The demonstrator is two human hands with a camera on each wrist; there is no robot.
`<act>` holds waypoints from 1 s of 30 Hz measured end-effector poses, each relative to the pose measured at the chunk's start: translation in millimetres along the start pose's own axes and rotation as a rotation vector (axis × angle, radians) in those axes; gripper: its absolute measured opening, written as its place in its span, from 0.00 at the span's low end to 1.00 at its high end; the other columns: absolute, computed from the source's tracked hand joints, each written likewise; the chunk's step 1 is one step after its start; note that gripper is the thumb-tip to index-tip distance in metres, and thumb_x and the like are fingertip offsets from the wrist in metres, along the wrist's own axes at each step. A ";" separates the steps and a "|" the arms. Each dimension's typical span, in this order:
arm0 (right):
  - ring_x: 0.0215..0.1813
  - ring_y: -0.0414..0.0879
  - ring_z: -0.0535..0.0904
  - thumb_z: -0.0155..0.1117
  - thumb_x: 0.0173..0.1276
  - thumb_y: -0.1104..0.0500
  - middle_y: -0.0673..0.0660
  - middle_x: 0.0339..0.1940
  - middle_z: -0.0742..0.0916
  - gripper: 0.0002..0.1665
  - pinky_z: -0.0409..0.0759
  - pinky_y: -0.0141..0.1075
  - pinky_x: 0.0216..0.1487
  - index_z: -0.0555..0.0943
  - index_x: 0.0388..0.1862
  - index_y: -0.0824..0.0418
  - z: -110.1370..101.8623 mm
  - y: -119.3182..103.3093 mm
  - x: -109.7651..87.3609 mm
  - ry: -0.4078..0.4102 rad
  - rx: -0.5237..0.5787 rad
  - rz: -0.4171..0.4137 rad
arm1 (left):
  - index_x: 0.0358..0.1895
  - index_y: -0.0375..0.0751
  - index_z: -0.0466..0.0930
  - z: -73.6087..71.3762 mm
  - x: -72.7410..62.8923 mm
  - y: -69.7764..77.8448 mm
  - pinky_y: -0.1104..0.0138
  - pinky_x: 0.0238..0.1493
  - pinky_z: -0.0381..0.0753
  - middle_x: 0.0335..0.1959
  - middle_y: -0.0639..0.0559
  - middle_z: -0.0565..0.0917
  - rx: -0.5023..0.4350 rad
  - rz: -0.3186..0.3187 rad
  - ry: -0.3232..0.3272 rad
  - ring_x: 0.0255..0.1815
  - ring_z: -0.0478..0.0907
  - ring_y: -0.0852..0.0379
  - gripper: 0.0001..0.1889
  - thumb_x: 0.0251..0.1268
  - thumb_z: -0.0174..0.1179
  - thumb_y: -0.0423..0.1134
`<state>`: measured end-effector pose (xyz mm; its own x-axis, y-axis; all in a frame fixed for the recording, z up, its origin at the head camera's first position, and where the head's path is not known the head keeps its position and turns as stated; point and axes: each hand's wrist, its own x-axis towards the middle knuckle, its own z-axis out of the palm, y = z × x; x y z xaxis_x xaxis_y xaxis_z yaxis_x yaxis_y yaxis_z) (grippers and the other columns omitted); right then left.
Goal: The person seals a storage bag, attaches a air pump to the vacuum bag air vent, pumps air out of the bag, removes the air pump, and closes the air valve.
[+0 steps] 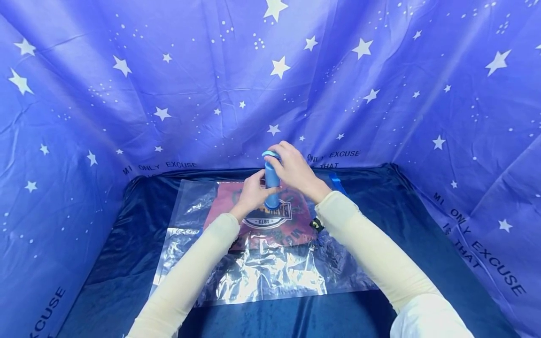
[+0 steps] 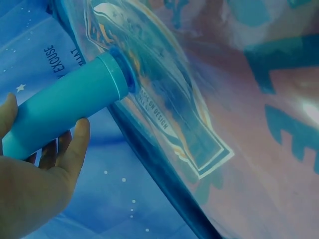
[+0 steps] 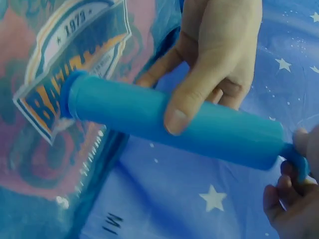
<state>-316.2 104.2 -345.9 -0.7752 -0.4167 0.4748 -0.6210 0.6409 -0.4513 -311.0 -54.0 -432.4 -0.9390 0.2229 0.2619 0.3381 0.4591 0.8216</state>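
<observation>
A blue hand pump (image 1: pixel 272 183) stands upright on a clear plastic storage bag (image 1: pixel 249 277), its base pressed to the bag's top face. Inside the bag lies a folded red printed garment (image 1: pixel 224 202) with a "1973" badge. My left hand (image 1: pixel 252 191) grips the pump's cylinder, thumb on one side and fingers on the other, as the right wrist view shows too. Up at the top, my right hand (image 1: pixel 296 170) holds the pump's handle (image 3: pixel 300 162), with fingers curled round it. A short piece of rod shows between handle and cylinder in the right wrist view.
Dark blue velvety cloth (image 1: pixel 114 277) covers the surface under the bag. A bright blue strip (image 1: pixel 336 180) lies by the bag's far right corner. Beside my right sleeve sits a small dark and yellow item (image 1: pixel 316 224). Star-printed blue curtains (image 1: pixel 236 80) enclose the back and sides.
</observation>
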 end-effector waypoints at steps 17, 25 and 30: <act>0.41 0.51 0.77 0.60 0.83 0.55 0.59 0.40 0.83 0.14 0.76 0.44 0.46 0.84 0.48 0.66 -75.7 -40.0 46.3 -0.019 -0.101 -0.049 | 0.61 0.38 0.80 0.5 -1.5 2.3 0.54 0.56 0.83 0.54 0.40 0.85 -0.017 -0.031 -0.022 0.54 0.85 0.42 0.25 0.65 0.77 0.41; 0.38 0.51 0.71 0.57 0.85 0.53 0.59 0.37 0.80 0.17 0.69 0.42 0.44 0.83 0.43 0.66 -123.0 -69.3 68.1 0.068 -0.192 -0.078 | 0.65 0.38 0.79 -0.1 -2.9 3.0 0.53 0.55 0.84 0.56 0.39 0.85 -0.018 -0.031 -0.032 0.55 0.85 0.42 0.27 0.65 0.77 0.40; 0.40 0.52 0.72 0.56 0.85 0.53 0.59 0.38 0.80 0.17 0.69 0.43 0.46 0.83 0.46 0.67 -124.4 -70.2 67.0 0.059 -0.204 -0.077 | 0.63 0.38 0.79 2.4 -2.3 1.4 0.52 0.55 0.84 0.55 0.39 0.85 -0.022 -0.036 -0.031 0.55 0.85 0.41 0.26 0.65 0.77 0.39</act>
<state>-310.1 111.5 -188.4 -0.7148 -0.4349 0.5476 -0.6369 0.7283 -0.2529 -308.3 -51.9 -433.1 -0.9479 0.2334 0.2166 0.3026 0.4485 0.8410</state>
